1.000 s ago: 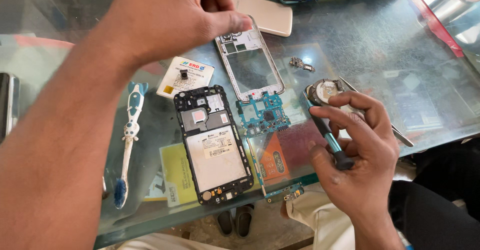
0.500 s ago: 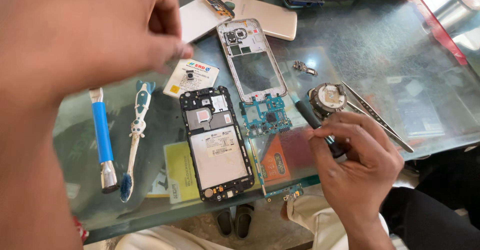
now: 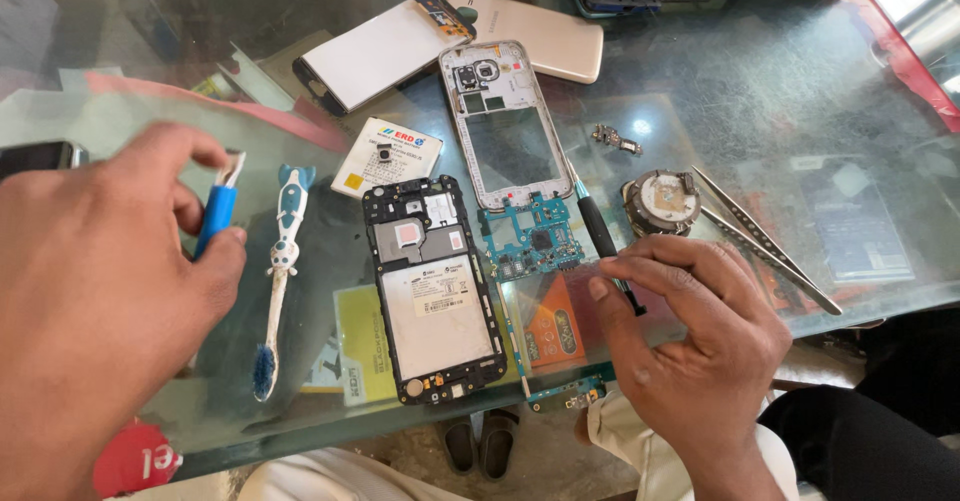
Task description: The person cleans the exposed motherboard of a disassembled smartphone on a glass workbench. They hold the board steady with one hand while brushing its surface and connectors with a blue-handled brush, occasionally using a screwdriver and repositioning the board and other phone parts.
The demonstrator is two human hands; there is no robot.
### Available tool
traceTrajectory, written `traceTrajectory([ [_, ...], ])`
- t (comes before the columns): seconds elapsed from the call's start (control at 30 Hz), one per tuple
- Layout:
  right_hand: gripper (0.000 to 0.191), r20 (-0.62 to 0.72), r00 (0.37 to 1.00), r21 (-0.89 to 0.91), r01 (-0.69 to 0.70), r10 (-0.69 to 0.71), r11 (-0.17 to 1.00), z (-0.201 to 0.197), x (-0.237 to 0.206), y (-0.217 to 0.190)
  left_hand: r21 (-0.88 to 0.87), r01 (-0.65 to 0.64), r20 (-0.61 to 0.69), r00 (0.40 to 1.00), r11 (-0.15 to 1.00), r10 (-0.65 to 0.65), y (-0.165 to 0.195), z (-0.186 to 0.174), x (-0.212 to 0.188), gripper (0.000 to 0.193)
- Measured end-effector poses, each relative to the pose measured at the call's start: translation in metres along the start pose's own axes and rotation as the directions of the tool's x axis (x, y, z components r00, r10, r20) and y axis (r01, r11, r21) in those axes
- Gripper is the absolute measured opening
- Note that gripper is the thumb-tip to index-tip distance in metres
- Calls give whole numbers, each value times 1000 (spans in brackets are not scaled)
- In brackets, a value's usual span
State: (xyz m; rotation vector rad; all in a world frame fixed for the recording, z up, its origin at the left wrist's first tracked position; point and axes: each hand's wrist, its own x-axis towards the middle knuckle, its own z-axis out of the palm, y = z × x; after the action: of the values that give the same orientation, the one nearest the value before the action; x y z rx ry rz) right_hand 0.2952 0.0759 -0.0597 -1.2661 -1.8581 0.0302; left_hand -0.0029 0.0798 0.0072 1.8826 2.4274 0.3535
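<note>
My left hand (image 3: 95, 291) grips a blue-handled tool (image 3: 217, 216) with a small metal tip, at the left of the glass table (image 3: 720, 91). A white and blue toothbrush (image 3: 280, 271) lies just right of it. My right hand (image 3: 690, 346) holds a thin screwdriver (image 3: 598, 231) with a black shaft, its tip pointing up beside a bluish circuit board (image 3: 532, 241). A black opened phone body (image 3: 432, 286) lies between the hands, with a silver phone frame (image 3: 505, 126) above it.
A round metal tin (image 3: 662, 201) and tweezers (image 3: 765, 241) lie right of the screwdriver. A small white box (image 3: 388, 156), a phone screen panel (image 3: 385, 56) and a beige back cover (image 3: 540, 36) sit further back. More phones line the far edge.
My left hand came down from above the table's middle to the left side and took up the blue-handled tool. My right hand moved the screwdriver left toward the circuit board.
</note>
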Motion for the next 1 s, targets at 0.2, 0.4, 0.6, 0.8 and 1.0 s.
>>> traceTrajectory([
  [0.2, 44, 40, 999, 198, 4, -12, 980, -6, -9, 17, -686, -485, -269, 862, 543, 430, 54, -12, -15, 53],
  [0.4, 36, 11, 993, 272, -117, 118, 955, -6, -42, 56, -740, -651, -337, 575, 167, 746, 139, 25, -9, 61],
  [0.6, 21, 54, 932, 669, -300, 358, 680, -1, -46, 52, -755, -649, -315, 481, 91, 818, 115, 36, 47, 32],
  [0.8, 28, 118, 922, 708, -338, 369, 620, 2, -20, 24, -681, -677, -1, 381, 278, 925, 64, 58, 83, 54],
  [1.0, 18, 109, 971, 497, -237, 211, 835, -1, -6, 13, -608, -759, -46, 326, 232, 944, 63, 65, 82, 51],
])
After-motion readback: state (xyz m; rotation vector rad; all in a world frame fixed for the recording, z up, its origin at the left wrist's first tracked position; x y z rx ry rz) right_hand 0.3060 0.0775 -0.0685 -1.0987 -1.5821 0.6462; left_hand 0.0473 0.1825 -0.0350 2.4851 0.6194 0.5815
